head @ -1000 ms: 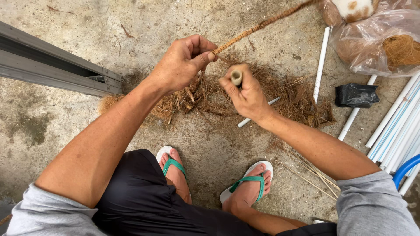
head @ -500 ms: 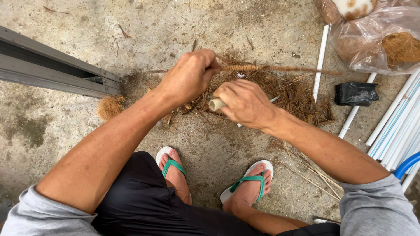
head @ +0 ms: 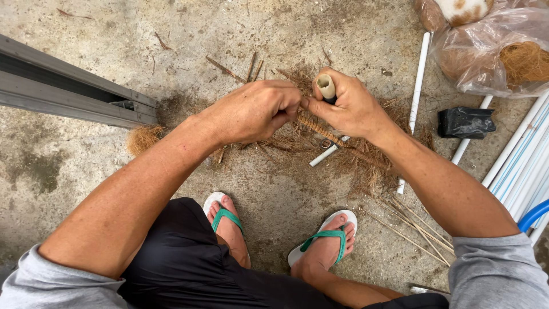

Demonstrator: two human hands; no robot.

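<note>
Grey metal channel [head: 74, 94] lies far left on the concrete floor [head: 86, 189], a tuft of coconut fibre [head: 143, 139] just beside its end. Left hand [head: 254, 111] closed, fingertips pinching the near end of a twisted fibre rope [head: 329, 136]. Rope runs down to the right, under the right forearm, over a litter of loose brown fibre [head: 366, 166]. Right hand [head: 349, 106] fisted around a pale, hollow stick [head: 326, 87], its cut end poking up; thumb meets the left fingers. White pipe [head: 417, 86] beyond the wrist. Black pouch [head: 464, 122] further right. Clear plastic bag [head: 492, 51] of fibre at top right. Green-strapped sandals [head: 320, 240] below.
</note>
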